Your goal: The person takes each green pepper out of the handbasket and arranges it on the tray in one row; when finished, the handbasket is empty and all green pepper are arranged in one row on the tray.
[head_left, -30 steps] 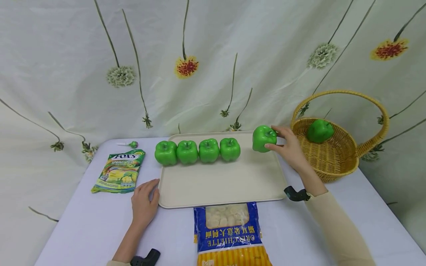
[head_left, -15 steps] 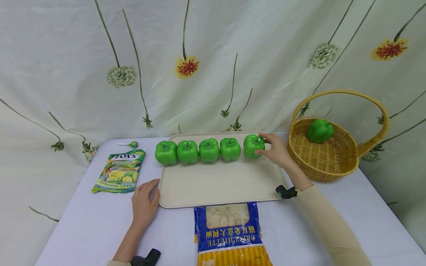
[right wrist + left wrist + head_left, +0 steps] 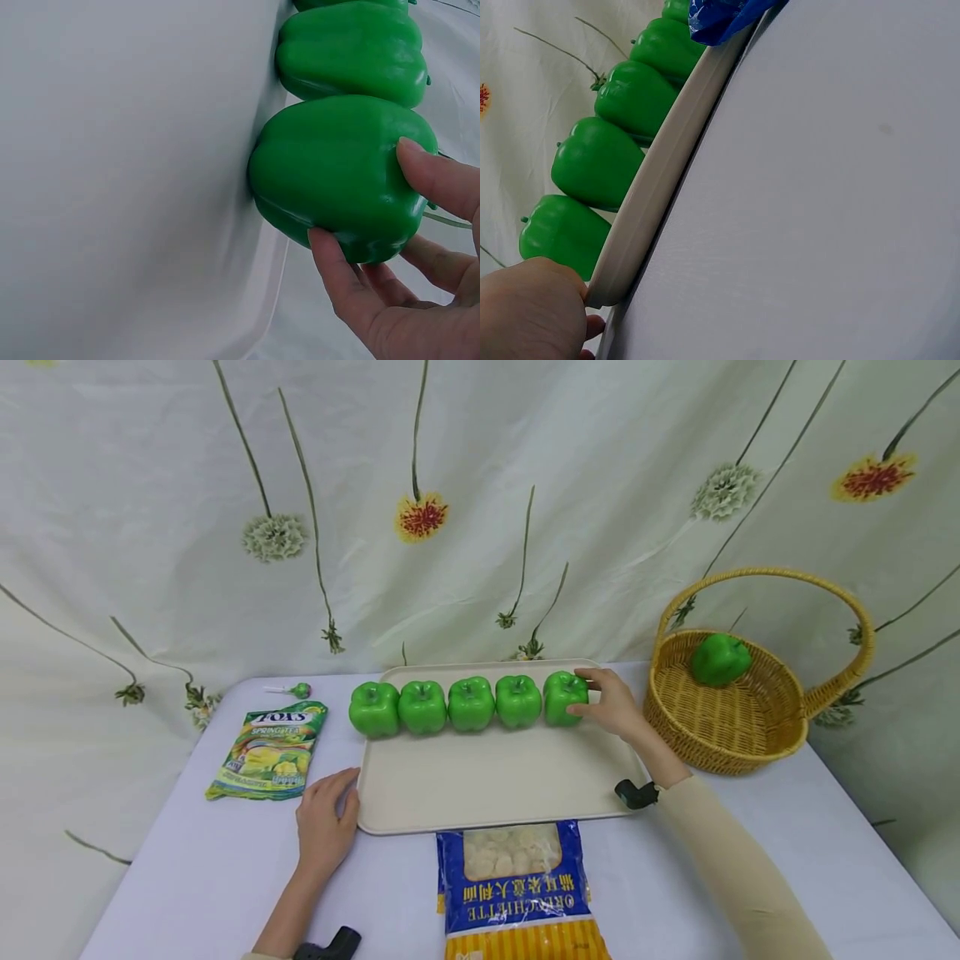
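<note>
A row of several green bell peppers [image 3: 471, 704] stands along the far part of a cream tray [image 3: 480, 785]. At the row's right end, my right hand [image 3: 611, 706] holds a bell pepper [image 3: 562, 700] between thumb and fingers. In the right wrist view that same bell pepper [image 3: 337, 172] sits against its neighbour [image 3: 352, 52], with fingertips on its side and top end. My left hand [image 3: 326, 822] rests beside the tray's left edge, fingers relaxed and touching the rim. From the left wrist, this hand [image 3: 529, 311] shows at the tray's corner; some fingers are hidden.
A wicker basket [image 3: 727, 752] with a tall handle stands on the right, with one green bell pepper [image 3: 720, 660] inside. A blue and yellow orecchiette bag [image 3: 521, 893] lies in front of the tray. A Fox's candy bag [image 3: 273, 752] and a lollipop [image 3: 300, 690] lie left.
My right hand has brought the bell pepper from above the tray's right side down and left, up against the row. The left hand has stayed in place.
</note>
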`<state>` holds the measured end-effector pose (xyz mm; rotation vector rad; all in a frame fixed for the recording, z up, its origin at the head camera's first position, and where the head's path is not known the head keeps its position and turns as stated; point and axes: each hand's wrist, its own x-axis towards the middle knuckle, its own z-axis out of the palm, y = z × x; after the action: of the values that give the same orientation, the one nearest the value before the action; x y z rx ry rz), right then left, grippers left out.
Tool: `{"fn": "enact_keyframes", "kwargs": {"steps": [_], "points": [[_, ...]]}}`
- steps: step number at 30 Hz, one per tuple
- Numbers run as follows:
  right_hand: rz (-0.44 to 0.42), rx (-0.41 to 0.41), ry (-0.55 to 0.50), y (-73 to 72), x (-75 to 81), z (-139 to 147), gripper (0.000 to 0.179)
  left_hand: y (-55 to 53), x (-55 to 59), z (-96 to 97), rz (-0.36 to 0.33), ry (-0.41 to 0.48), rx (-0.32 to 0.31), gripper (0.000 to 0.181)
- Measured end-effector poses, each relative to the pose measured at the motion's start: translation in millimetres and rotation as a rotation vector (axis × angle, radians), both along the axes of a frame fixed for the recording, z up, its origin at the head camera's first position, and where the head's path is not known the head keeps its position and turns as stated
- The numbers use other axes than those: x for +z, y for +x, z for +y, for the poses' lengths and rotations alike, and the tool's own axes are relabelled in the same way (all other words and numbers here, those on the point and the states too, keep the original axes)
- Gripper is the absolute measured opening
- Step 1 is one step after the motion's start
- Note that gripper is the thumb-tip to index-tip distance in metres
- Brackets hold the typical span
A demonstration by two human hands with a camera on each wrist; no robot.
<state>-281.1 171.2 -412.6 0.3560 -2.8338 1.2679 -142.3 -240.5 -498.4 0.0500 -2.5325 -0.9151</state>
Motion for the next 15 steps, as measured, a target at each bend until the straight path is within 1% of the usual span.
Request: {"fn": "enact_keyframes", "kwargs": {"steps": [9,15], "points": [[-0.007,0.001,-0.040,1.1,-2.8,-2.5,0.068,0.7,0.3,1.0,0.016,0.003,-0.005,0.030],[-0.001,0.008,-0.036,-0.8,-6.3,-3.2,0.072,1.4,0.7,0.5,0.014,-0.004,-0.004,0.030]]}}
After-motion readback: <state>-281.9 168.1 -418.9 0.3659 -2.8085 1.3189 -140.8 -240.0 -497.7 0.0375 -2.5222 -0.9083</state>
